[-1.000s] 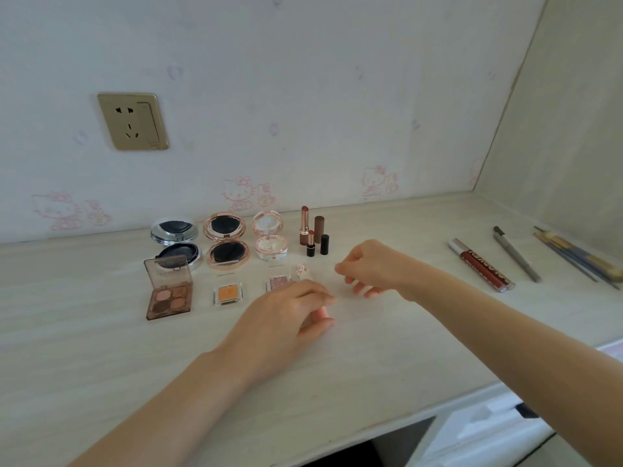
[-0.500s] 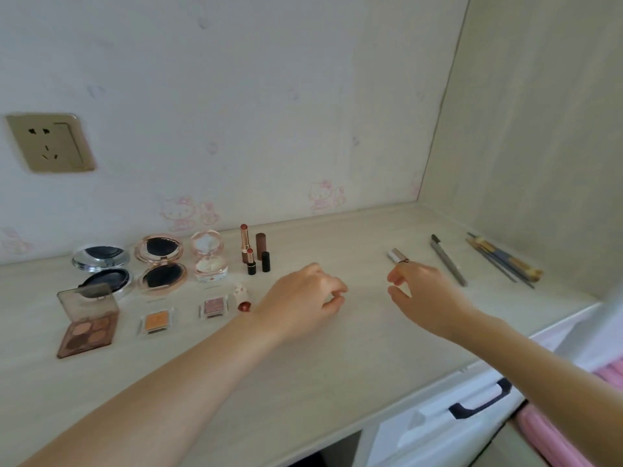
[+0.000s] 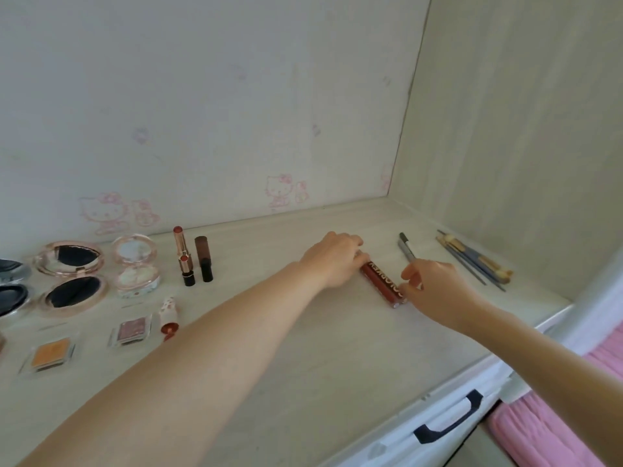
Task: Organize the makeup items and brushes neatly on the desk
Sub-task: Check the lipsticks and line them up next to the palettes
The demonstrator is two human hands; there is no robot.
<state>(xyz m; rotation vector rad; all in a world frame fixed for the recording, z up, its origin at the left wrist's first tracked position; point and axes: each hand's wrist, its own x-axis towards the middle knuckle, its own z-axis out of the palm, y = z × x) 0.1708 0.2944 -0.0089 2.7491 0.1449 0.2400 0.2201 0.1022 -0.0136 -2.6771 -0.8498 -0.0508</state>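
Counter (image 3: 303,365) is taking up most of the view, pale wood grain. Both arms are reaching across it: left hand (image 3: 333,259) is curling its fingers on the far end of the red lip gloss tube (image 3: 382,281), right hand (image 3: 435,288) is pinching the near end. Tube's lying flat, right of centre, with a grey pencil (image 3: 406,247) and brushes (image 3: 472,257) sitting further right.

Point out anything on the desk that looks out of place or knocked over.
One small patterned lipstick lies on its side beside the pink eyeshadow pan, uncapped with its red tip showing, while the other lipsticks stand upright. The red lip gloss tube lies at a slant, away from the group, with both hands at its ends.
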